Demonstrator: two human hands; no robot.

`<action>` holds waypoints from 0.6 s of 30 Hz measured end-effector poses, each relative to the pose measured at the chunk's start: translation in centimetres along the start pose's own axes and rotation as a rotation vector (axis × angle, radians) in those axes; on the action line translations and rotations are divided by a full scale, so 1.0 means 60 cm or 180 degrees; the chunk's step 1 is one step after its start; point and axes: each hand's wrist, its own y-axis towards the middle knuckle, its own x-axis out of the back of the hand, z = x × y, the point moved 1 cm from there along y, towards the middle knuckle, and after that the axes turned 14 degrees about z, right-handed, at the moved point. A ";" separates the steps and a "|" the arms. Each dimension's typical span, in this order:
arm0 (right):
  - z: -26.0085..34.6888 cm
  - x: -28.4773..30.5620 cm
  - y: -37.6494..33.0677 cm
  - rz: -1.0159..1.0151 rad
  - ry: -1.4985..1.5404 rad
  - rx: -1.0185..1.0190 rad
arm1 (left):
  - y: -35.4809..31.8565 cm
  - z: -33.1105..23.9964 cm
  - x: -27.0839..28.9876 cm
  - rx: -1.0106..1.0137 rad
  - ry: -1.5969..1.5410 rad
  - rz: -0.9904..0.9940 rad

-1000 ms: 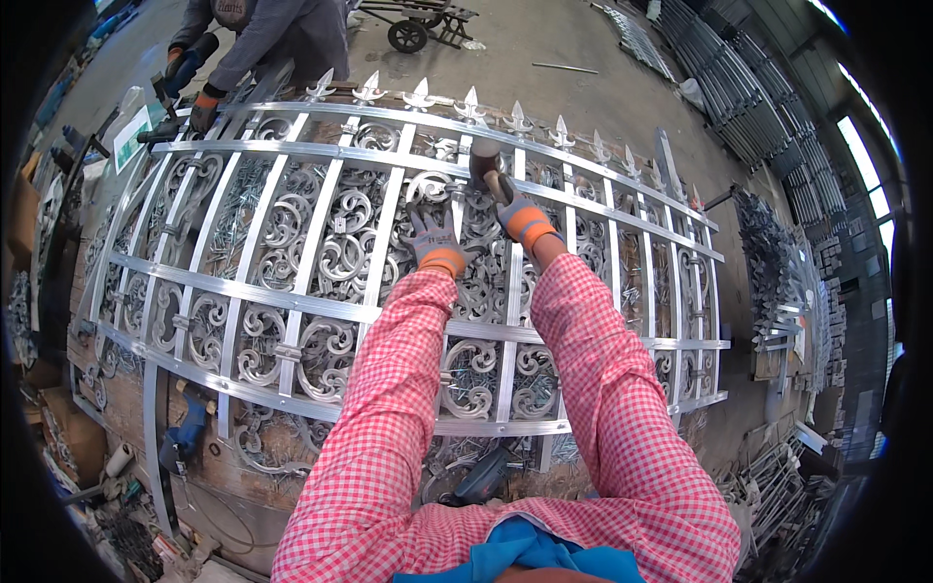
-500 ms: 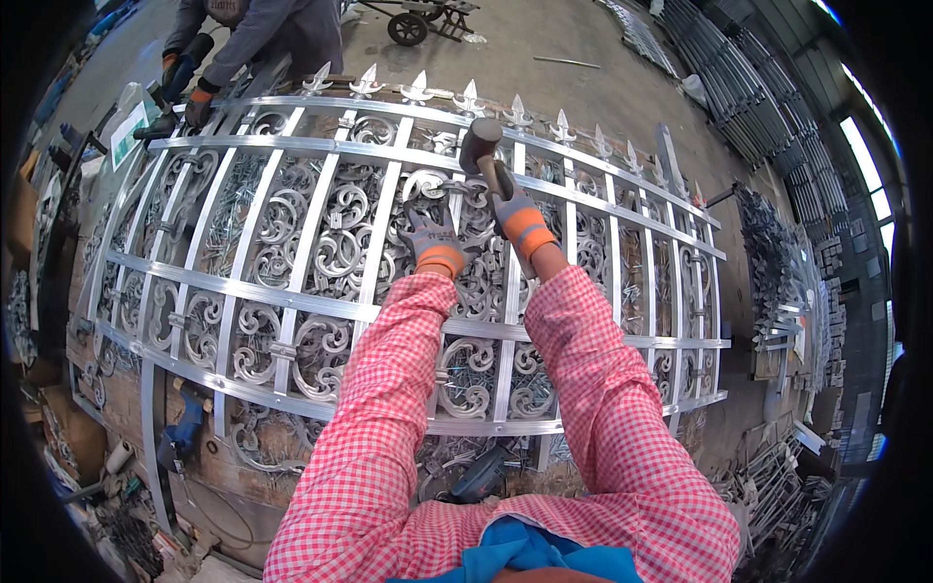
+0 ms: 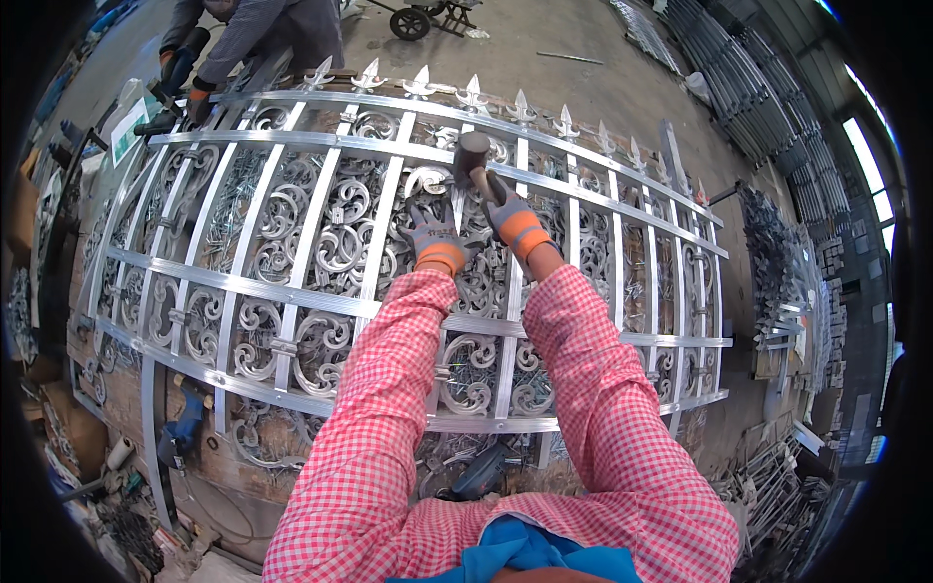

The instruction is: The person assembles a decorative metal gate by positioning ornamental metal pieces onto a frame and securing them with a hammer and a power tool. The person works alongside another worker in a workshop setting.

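Note:
A silvery metal fence panel with spear-point tops and scroll ornaments lies across the workbench. My right hand, in a grey and orange glove, is closed round the wooden handle of a mallet. The dark cylindrical head of the mallet is over the panel's upper rail, at the top of an upright bar; whether it touches cannot be made out. My left hand, gloved alike, lies with fingers spread over that same bar, beside the scrollwork. Its palm side is hidden.
A co-worker bends over the panel's far left corner with a power tool. A blue power tool hangs at the near left, and another tool lies close to my body. Loose scrolls and screws lie beneath the panel. Stacked metal panels stand at right.
The mallet head has moved down and slightly left, toward the upper rail. My right hand has shifted slightly with it. My left hand stays nearly in place. The co-worker leans a little lower.

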 end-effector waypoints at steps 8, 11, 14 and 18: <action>0.017 -0.014 -0.029 0.0134 -0.0729 -0.0393 | -0.005 0.004 -0.005 0.0010 -0.0212 -0.0326; 0.024 -0.009 -0.015 0.0147 -0.0581 -0.0289 | -0.006 0.034 -0.009 -0.0324 -0.0215 -0.0421; 0.036 -0.011 -0.016 0.0271 -0.0480 -0.0201 | 0.027 0.145 -0.073 -0.1158 -0.0982 -0.1651; 0.015 -0.013 -0.018 0.0172 -0.0156 -0.0136 | -0.099 0.189 -0.100 -0.0915 0.0418 -0.0845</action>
